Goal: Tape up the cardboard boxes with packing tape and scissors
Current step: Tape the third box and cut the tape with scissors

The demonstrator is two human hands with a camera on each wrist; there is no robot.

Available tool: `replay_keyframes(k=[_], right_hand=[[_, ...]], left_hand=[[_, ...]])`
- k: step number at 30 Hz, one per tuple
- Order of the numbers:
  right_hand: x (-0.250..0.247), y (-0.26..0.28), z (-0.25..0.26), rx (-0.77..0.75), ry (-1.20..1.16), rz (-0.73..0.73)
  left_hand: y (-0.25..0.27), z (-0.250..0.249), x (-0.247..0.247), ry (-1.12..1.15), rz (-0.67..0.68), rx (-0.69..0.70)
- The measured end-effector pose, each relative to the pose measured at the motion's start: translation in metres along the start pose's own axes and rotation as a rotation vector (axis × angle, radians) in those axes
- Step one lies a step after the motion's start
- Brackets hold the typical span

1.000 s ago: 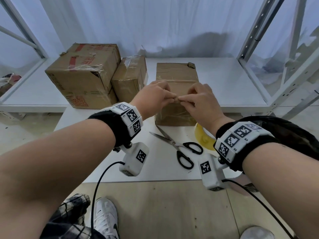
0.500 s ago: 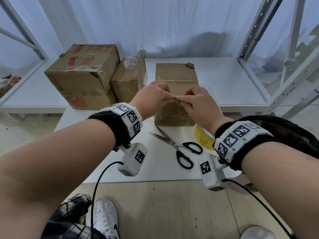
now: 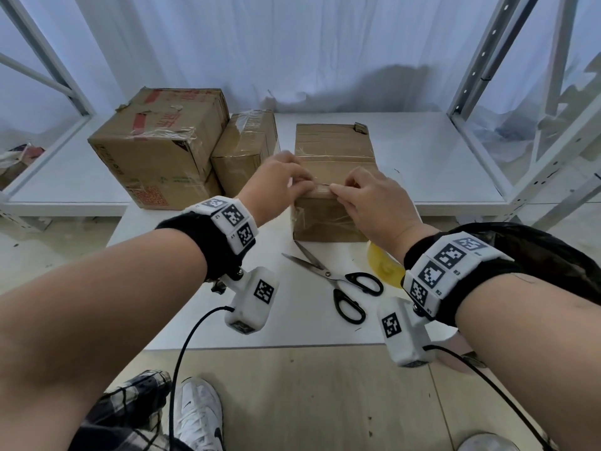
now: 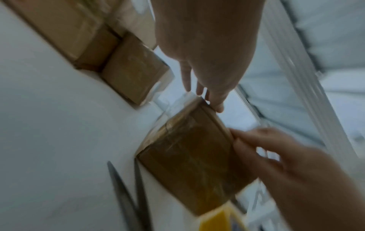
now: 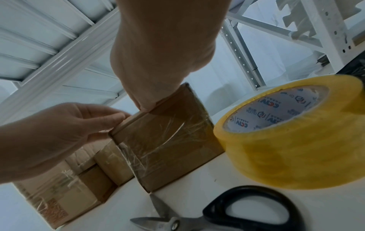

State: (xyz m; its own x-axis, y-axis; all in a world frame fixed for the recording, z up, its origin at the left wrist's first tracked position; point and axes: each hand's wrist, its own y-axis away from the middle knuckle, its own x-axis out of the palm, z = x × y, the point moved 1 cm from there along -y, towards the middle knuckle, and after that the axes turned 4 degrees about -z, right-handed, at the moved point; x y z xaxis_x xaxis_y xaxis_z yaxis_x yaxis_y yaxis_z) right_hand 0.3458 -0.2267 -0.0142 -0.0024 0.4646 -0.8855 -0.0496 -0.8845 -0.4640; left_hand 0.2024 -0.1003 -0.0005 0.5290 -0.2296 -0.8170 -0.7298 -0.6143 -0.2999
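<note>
At centre frame in the head view, a person's left hand (image 3: 279, 183) and right hand (image 3: 374, 203) meet at the near top edge of a small cardboard box (image 3: 331, 157) standing on a white surface (image 3: 195, 314); fingertips of both hands press on the clear tape along that edge, fingers bent, the two hands slightly apart. Scissors (image 3: 338, 284) with black handles lie blades apart just below the box. Only a yellow sliver of the tape roll (image 3: 383, 268) shows behind the right wrist there, while the right wrist view fills its right side with the whole roll (image 5: 296, 132), its printed core visible, and shows wrinkled tape across the box front (image 5: 168, 140). The blurred left wrist view shows both hands on the box edge (image 4: 197, 148). Two larger taped boxes (image 3: 162, 141) stand at upper left on a white shelf (image 3: 439, 157), touching each other
</note>
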Motion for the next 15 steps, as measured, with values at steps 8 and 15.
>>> replay_keyframes(k=[8,15], right_hand=[[0.0061,-0.0006,-0.0012,0.021,0.032,0.135],[0.0027,0.0015,-0.0070,-0.017,0.074,0.274]], left_hand=[[0.0003,0.0129,-0.0011,0.593,0.058,-0.529],[-0.0018,0.0057,-0.0033,0.375,0.042,-0.480]])
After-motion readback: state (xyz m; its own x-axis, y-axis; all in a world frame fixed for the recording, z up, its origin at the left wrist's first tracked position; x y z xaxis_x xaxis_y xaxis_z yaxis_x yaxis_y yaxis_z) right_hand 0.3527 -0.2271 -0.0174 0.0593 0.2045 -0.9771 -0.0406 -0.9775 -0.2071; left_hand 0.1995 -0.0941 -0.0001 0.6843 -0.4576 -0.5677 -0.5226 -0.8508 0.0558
